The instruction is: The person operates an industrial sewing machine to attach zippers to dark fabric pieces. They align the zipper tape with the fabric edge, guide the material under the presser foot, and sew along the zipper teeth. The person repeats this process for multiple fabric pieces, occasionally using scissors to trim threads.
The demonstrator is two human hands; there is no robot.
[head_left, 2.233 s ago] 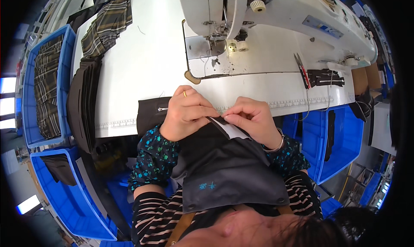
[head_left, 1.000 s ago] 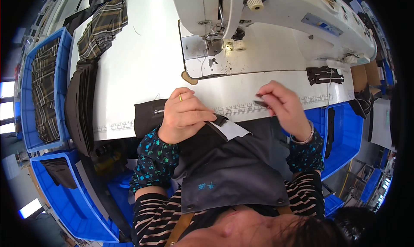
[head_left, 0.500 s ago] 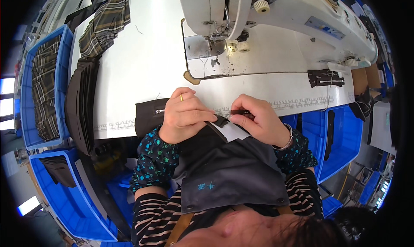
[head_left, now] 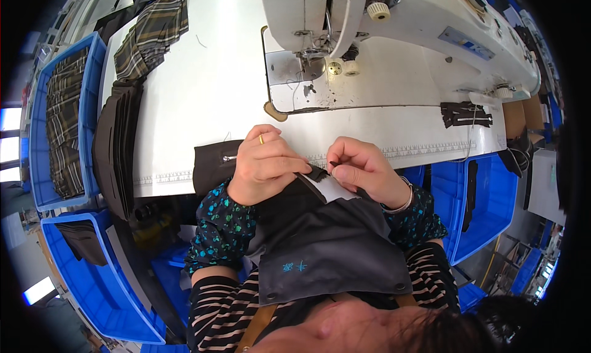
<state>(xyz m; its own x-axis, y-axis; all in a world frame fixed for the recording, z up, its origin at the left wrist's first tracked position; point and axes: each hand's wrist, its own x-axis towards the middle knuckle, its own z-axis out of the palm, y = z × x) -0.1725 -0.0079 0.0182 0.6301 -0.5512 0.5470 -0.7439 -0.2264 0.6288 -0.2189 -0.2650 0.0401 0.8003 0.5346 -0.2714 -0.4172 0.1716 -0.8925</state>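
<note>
My left hand (head_left: pixel 265 168) is closed on a dark fabric piece (head_left: pixel 209 168) lying over the table's front edge and my lap, pinching a folded edge with white backing (head_left: pixel 332 188). A metal zipper pull (head_left: pixel 229 158) shows beside that hand. My right hand (head_left: pixel 354 168) has its fingers curled just right of the fold, around something small and dark that I cannot make out. Above both hands stands a white sewing machine (head_left: pixel 289 11) on the white table (head_left: pixel 203 88), with a printed ruler strip along its front edge.
Plaid fabric (head_left: pixel 151 32) and stacked dark pieces (head_left: pixel 117 150) lie at the table's left. A bundle of dark zippers (head_left: pixel 466 114) is at the right. Blue bins hold plaid cloth (head_left: pixel 66 125) and dark pieces (head_left: pixel 83 242); another blue bin (head_left: pixel 492 211) stands below the right side.
Red-handled snips seen 2.2 s ago on the table's right are gone from that spot. My right hand moved out rightward, then back left to the fold. My left hand stays on the fabric.
</note>
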